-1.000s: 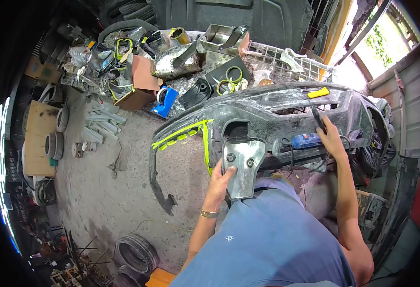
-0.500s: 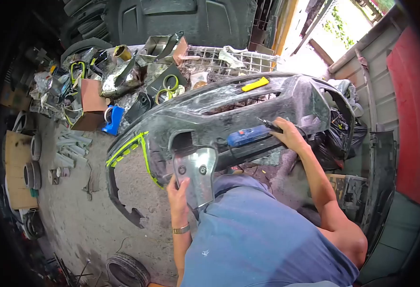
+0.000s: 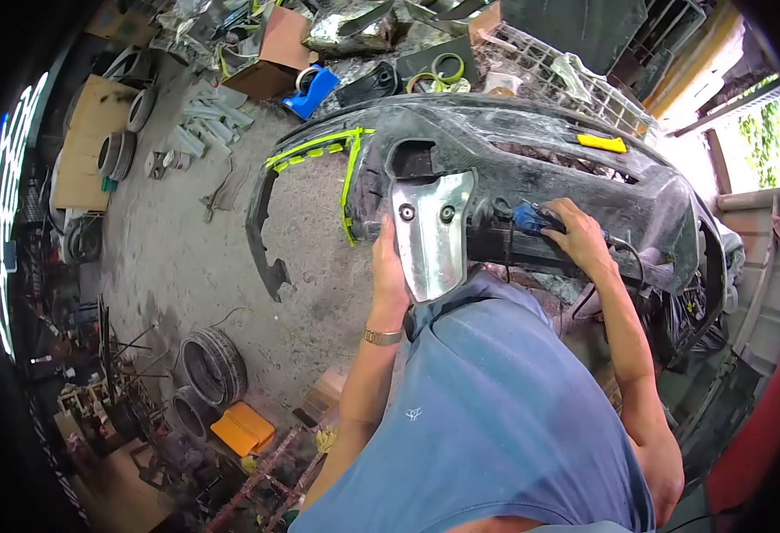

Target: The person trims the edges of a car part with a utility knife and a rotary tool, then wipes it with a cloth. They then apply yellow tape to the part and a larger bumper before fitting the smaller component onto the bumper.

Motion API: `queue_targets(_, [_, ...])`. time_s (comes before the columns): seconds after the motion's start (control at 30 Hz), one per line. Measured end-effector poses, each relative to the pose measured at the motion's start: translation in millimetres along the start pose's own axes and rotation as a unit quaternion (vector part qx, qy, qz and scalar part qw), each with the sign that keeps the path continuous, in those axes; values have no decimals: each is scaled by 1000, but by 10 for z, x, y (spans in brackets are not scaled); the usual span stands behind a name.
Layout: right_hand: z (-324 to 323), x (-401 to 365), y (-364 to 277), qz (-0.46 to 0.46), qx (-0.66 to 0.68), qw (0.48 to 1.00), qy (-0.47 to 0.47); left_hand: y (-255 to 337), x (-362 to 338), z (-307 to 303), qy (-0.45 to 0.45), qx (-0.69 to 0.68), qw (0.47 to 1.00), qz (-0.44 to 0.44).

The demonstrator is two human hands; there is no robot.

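My left hand (image 3: pixel 391 277) holds a shiny metal shield plate (image 3: pixel 431 250) by its left edge; two round dark-centred grommets sit near its top. The plate stands in front of a scuffed black car bumper (image 3: pixel 532 180). My right hand (image 3: pixel 578 233) has its fingers closed round a blue corded tool (image 3: pixel 528 218), low over the bumper's face. The tool's exact kind does not show. A black cord (image 3: pixel 636 258) runs off behind that hand. Bright yellow-green tape (image 3: pixel 352 182) edges the bumper's left opening, and a yellow scraper-like piece (image 3: pixel 601 143) lies on its top.
Beyond the bumper are a blue tape dispenser (image 3: pixel 312 92), tape rolls (image 3: pixel 448 67), a cardboard box (image 3: pixel 283 43) and a white wire rack (image 3: pixel 541 64). Tyres (image 3: pixel 213 366) and an orange object (image 3: pixel 242 430) lie on the floor at lower left.
My right hand has shifted from the cord end of the blue tool onto its body. The view has swung left and down; my left hand still holds the plate, now more upright.
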State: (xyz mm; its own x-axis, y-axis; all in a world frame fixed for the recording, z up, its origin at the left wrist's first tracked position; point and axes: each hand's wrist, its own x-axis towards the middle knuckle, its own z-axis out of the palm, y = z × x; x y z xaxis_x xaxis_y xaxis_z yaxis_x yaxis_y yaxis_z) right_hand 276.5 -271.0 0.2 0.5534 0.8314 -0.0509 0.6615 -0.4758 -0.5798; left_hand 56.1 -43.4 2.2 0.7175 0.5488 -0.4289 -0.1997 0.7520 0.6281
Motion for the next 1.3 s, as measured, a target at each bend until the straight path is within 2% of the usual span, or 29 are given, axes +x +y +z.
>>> queue_targets(0.2, [96, -32, -16, 32, -4, 999, 31, 48, 35, 26, 35, 33, 997, 65])
queue_targets(0.37, [131, -53, -24, 9, -18, 997, 72, 167, 36, -4, -25, 110, 992, 51])
queue_targets(0.5, [117, -56, -59, 22, -13, 999, 48, 147, 81, -69, 5, 100, 994, 50])
queue_targets(0.57, [124, -51, -69, 11, -13, 997, 72, 137, 102, -123, 17, 232, 968, 93])
queue_targets(0.6, [67, -50, -183, 39, -15, 996, 73, 163, 58, -14, 11, 251, 961, 117])
queue_targets(0.7, [28, -99, -217, 90, 52, 986, 131, 169, 16, -127, -21, 298, 950, 88])
queue_targets(0.77, [-51, -143, -244, 74, 87, 983, 143, 181, -40, -150, -40, 310, 946, 84])
queue_targets(0.83, [-97, -201, -319, 23, 122, 987, 98, 202, -114, -181, -66, 337, 938, 42])
queue_targets(0.87, [-172, -232, -413, 59, 161, 985, 29, 192, -137, -213, -73, 346, 935, 29])
queue_targets(0.9, [-176, -256, -490, 66, 163, 984, 31, 179, -146, -228, -77, 348, 934, 23])
queue_targets(0.97, [-105, -334, -642, 55, 251, 966, -6, 146, -197, -276, -95, 367, 925, 19])
queue_targets(1.03, [-70, -403, -802, 33, 232, 972, -24, 72, -181, -387, -91, 376, 922, 17])
queue_targets(1.1, [-67, -451, -851, 111, 245, 957, -109, 36, -190, -409, -89, 386, 918, 16])
queue_targets(1.23, [-9, -507, -772, 70, 217, 969, -94, -3, -219, -339, -88, 380, 921, 12])
queue_targets(1.3, [25, -530, -726, 25, 221, 974, -43, -14, -215, -332, -94, 386, 918, 8])
